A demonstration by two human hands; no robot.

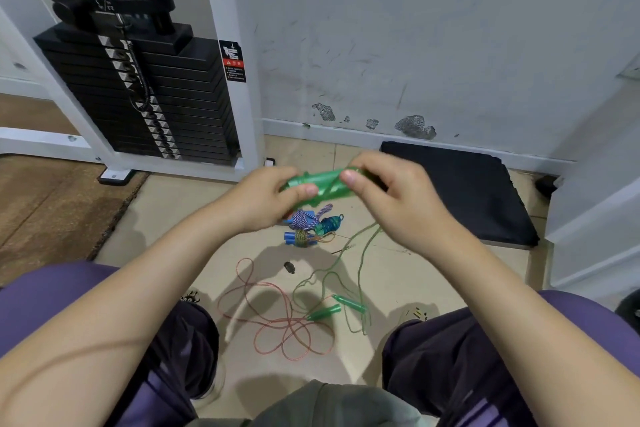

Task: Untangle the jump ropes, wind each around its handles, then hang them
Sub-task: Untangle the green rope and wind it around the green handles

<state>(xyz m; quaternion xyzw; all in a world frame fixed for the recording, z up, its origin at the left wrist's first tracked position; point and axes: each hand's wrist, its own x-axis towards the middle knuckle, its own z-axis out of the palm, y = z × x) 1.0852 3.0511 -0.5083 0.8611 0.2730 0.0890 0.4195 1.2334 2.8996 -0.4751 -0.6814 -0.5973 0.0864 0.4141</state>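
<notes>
Plates of a black weight stack rise far to the left of our left hand, which grasps one end of the green handles, thumb pressed on top. Our right hand pinches the other end of the same handles, a turn of green rope crossing them between our thumbs. That rope drops from under the right hand to the floor. Just below the left hand lie wound bundles, blue and purple. Farther below, between our knees, a red rope sprawls loose, and a second pair of green handles lies touching it. A black mat lies right of the right hand.
</notes>
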